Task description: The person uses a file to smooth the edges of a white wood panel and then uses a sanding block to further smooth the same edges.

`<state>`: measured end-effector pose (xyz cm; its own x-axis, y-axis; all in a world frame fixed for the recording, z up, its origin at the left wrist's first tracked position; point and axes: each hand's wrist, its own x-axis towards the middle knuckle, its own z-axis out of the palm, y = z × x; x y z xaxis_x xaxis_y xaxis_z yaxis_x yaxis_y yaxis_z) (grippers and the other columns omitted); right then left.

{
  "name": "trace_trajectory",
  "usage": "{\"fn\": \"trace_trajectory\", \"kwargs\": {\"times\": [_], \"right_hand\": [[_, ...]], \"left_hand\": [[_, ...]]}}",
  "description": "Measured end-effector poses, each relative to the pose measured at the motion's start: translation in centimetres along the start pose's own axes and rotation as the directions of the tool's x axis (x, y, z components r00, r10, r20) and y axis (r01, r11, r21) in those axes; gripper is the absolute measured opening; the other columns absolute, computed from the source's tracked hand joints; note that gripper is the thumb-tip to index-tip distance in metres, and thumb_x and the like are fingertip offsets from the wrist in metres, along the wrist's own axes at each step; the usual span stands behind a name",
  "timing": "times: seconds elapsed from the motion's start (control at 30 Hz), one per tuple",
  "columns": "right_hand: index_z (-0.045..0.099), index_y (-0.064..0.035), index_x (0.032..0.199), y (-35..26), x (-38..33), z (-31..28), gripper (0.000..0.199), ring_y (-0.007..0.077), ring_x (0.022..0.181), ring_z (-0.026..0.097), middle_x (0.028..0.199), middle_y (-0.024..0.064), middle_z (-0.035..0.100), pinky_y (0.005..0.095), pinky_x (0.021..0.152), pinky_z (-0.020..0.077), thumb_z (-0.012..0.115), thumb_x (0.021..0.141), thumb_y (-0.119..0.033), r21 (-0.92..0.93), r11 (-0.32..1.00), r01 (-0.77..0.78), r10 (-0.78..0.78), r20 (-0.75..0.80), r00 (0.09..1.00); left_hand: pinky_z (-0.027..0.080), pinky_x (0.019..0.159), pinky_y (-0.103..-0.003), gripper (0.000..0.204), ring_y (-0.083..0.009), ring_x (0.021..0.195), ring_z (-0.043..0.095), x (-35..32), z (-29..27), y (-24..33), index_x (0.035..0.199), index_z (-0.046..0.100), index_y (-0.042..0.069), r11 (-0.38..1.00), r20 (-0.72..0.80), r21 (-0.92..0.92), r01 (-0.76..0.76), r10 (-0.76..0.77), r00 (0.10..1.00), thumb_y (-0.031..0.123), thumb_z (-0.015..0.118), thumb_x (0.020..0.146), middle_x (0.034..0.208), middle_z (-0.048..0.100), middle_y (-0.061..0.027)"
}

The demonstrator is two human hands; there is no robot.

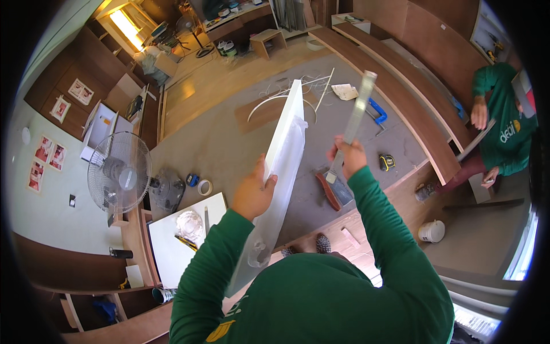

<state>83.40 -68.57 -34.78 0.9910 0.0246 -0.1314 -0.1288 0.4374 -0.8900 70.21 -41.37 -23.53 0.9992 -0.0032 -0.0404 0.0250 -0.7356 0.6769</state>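
Note:
A long white panel [279, 153] stands tilted in front of me, with loose clear plastic film [293, 150] along its right side. My left hand [254, 192] is closed round the panel's left edge, thumb on top. To the right of it, my right hand [348, 157] grips a long, flat, silvery strip [358, 112], which points up and away from me. The strip is slightly blurred, so I cannot tell its exact kind. Beneath its lower end is a tool with a curved red handle [328, 192], partly overlapped by the strip.
A blue clamp [377, 112] and yellow-black tape measure [387, 162] lie right, near long brown boards [395, 97]. At left are a fan [119, 172], a tape roll [204, 187] and a white board [166, 241] bearing tools. A co-worker [501, 123] sits far right, near a white bucket [431, 231].

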Motion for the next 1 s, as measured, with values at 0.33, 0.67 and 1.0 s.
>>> {"fn": "trace_trajectory", "kwargs": {"times": [0.33,0.67,1.0], "right_hand": [[0.063,-0.0026,0.111,-4.8,4.9,8.9,0.026,0.0158,0.058,0.058,0.074,0.0041,0.058,0.0318,0.053,0.0463,0.06,0.106,-0.028,-0.205,0.965,0.164,-0.159,0.041,0.986],[0.065,-0.0029,0.109,-2.9,14.7,10.0,0.032,0.0149,0.06,0.058,0.074,0.0034,0.06,0.0309,0.053,0.0469,0.057,0.109,-0.033,-0.349,0.937,0.03,0.039,0.191,0.981],[0.069,0.0018,0.117,-1.1,18.5,6.9,0.045,0.0189,0.084,0.065,0.09,0.0093,0.069,0.0345,0.078,0.0522,0.059,0.107,-0.041,-0.347,0.93,0.122,-0.049,0.21,0.976]], "left_hand": [[0.048,0.107,-0.05,0.066,-0.0495,0.126,0.06,-0.1,-0.2,-2.1,0.158,0.033,-0.005,0.994,-0.074,0.036,-0.102,0.105,0.992,0.024,0.057,0.104,0.144,0.055,-0.0347],[0.048,0.106,-0.048,0.064,-0.0502,0.125,0.06,-0.5,-0.4,-0.9,0.157,0.034,-0.005,0.995,-0.058,-0.011,-0.098,0.097,0.994,0.019,0.058,0.103,0.142,0.057,-0.0346],[0.049,0.105,-0.045,0.064,-0.0477,0.126,0.061,-0.3,-0.2,2.4,0.158,0.033,-0.002,0.997,0.028,-0.067,0.03,-0.029,0.999,0.019,0.057,0.104,0.14,0.059,-0.0333]]}}
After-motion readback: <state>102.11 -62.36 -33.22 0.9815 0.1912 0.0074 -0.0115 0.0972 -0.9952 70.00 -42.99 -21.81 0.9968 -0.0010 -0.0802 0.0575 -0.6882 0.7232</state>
